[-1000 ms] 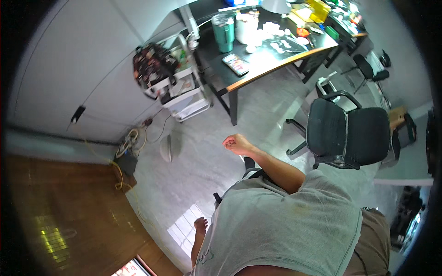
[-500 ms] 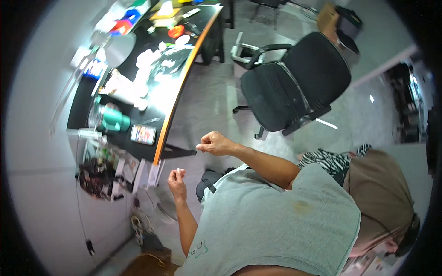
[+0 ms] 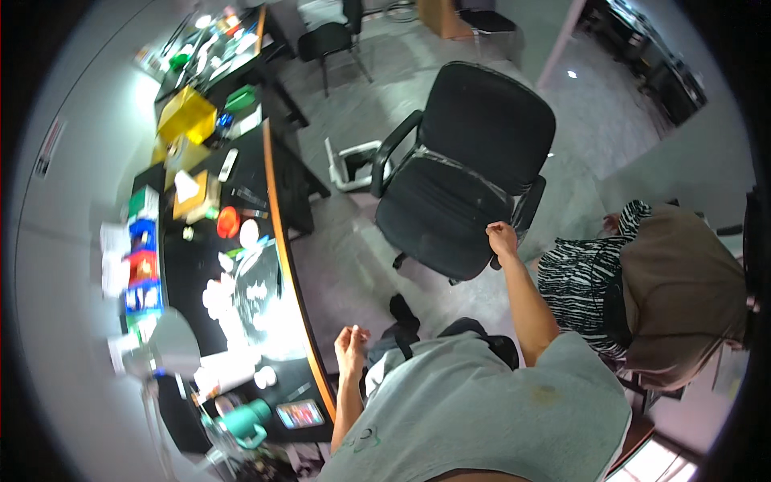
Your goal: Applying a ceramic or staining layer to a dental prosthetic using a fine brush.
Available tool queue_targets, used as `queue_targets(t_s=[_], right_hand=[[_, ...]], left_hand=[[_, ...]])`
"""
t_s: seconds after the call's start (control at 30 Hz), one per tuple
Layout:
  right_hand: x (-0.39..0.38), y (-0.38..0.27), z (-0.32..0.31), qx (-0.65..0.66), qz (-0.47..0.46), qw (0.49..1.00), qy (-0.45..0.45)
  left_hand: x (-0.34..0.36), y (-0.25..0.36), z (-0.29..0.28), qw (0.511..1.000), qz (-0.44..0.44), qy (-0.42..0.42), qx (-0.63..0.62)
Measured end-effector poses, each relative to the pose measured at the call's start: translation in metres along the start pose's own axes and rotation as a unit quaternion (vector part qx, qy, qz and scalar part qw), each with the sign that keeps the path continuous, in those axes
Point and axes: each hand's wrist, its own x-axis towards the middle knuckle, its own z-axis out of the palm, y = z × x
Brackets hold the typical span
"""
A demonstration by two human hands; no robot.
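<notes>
My left hand (image 3: 351,349) hangs beside the orange front edge of the black desk (image 3: 279,210), its fingers loosely curled in, with nothing seen in them. Farther forward and to the right, my right hand (image 3: 503,239) is closed in a loose fist, also with nothing visible in it. In the picture it overlaps the front right of a black office chair (image 3: 442,205); whether it touches the chair, I cannot tell.
On the desk are a white lamp (image 3: 173,345), a teal tumbler (image 3: 243,422), a phone (image 3: 300,414), a tissue box (image 3: 197,197) and a red round container (image 3: 229,222). A white frame-like bin (image 3: 353,165) stands behind the chair. A brown cloth (image 3: 683,289) and zebra-striped fabric (image 3: 578,281) are at right.
My view has swung forward along the desk, and the office chair appears nearer. My right hand has moved rightward, away from my left and over the chair in the picture. A foot now shows ahead.
</notes>
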Motion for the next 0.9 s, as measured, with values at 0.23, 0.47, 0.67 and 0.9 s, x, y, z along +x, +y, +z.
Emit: queue_targets(t_s=[0.23,0.47,0.67,0.9], right_hand=[[-0.001,-0.042,-0.034,0.154,0.015,0.983,-0.098],[0.176,-0.06,-0.105,-0.126,-0.171,0.961,0.18],[0.383,-0.131,-0.186,0.018,-0.118,0.991,-0.064],[0.349,-0.169,-0.182,-0.146,-0.234,0.951,-0.142]], left_hand=[[0.166,0.05,0.025,0.981,0.045,-0.106,0.158],[0.212,0.066,0.072,0.985,0.059,0.007,0.164],[0.126,-0.026,0.127,0.97,-0.079,0.11,0.204],[0.046,-0.059,0.215,0.968,-0.201,0.142,0.057]])
